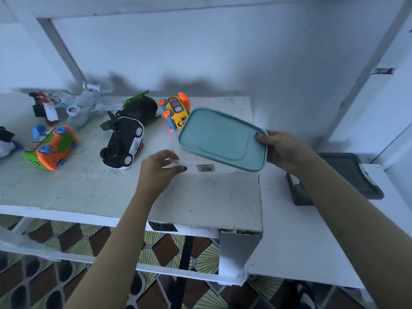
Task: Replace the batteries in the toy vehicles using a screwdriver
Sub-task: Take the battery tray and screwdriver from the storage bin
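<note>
Head view. The right hand [283, 150] grips the right short edge of a teal rectangular plastic lid [220, 139], thumb on top and fingers [270, 159] curled beneath. The lid is tilted, and its long axis runs leftward away from those fingers. Beneath it sits a translucent white plastic container [223, 168] bearing a barcode label [205, 168]. The left hand [158, 175] pinches the container's near-left corner between thumb and fingers [172, 156].

The toy vehicles lie on the white table [200, 201], all to the left of the left fingers. The black-and-white toy car [123, 146] is nearest, just beside them, wheels turned sideways, its long axis running from near-left to far-right. Beyond the fingers stand a yellow-and-orange toy bus [175, 112] and a dark green toy helicopter [138, 108]. A green-and-orange toy truck [50, 148] lies well apart, farther left.

The left hand is judged the nearer to every vehicle. No screwdriver or battery shows, and the container's contents are hidden.
</note>
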